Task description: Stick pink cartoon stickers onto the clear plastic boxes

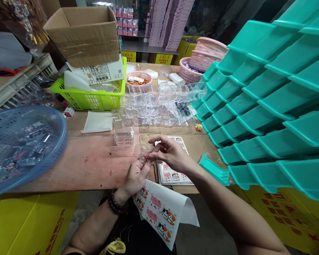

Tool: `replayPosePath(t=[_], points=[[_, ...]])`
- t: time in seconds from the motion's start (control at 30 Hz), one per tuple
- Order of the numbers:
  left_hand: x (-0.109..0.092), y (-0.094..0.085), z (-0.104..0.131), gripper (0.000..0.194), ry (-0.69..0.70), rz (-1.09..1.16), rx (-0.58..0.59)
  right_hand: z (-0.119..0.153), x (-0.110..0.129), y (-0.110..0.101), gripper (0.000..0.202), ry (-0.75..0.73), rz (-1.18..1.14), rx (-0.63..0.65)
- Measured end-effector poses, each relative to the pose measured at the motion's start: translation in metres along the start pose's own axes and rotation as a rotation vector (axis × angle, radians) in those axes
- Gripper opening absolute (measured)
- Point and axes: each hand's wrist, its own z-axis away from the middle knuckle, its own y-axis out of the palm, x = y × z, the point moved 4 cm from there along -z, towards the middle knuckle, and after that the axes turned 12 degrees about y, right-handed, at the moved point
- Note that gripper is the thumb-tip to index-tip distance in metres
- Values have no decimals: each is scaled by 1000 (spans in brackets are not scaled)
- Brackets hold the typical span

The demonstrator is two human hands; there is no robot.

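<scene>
My left hand (136, 177) is closed on the upper corner of a white sticker sheet (162, 212) printed with cats and pink writing, which hangs over my lap. A small clear plastic box (140, 150) is at its fingertips. My right hand (167, 152) pinches a small pink sticker (146, 156) against this box, thumb and forefinger together, other fingers raised. Beneath the right hand lies a stack of similar sheets (172, 173). Clear boxes with pink print (124, 136) are stacked just beyond my hands.
Many clear boxes (149, 106) fill the middle of the table. A blue basket (61, 131) is at left, a green basket (95, 101) with a cardboard box (87, 42) behind it. Teal bins (271, 102) rise at right; a teal piece (215, 170) lies before them.
</scene>
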Motion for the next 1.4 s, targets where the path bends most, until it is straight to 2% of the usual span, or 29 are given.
replayPosePath(t=[0.3,0.47,0.57,0.67,0.8,0.9,1.0,1.07,1.13,1.2,1.27,1.33,1.4], points=[[2,-1,0,49,12,-34,18,0,1,0,48,10,19,10],[1,-3,1,35,59,-38,9,-1,0,1,45,22,85,-17],[3,-9,2,52,69,-94,-67,0,2,5,40,-2,196,-63],[3,-15,2,56,144,-205,-156,5,6,3,37,4,408,-152],[-1,-25,4,59,205,-300,-269,13,8,-19,55,150,705,-314],[-6,-29,4,61,194,-259,-347,11,2,-29,81,211,610,-257],[-10,-28,4,58,160,-139,-350,-3,-4,-17,95,129,352,-45],[-15,-31,7,57,153,-115,-311,-17,-5,-5,86,72,235,82],[-20,-36,10,58,155,-159,-232,-37,1,1,73,-62,216,36],[-25,-44,14,60,171,-235,-178,-59,11,2,68,-276,318,-139],[-30,-53,17,60,206,-322,-197,-84,16,8,70,-457,477,-248],[-34,-59,17,59,243,-407,-241,-109,15,18,74,-533,612,-229],[-36,-62,15,58,258,-465,-264,-127,11,25,76,-521,683,-176]])
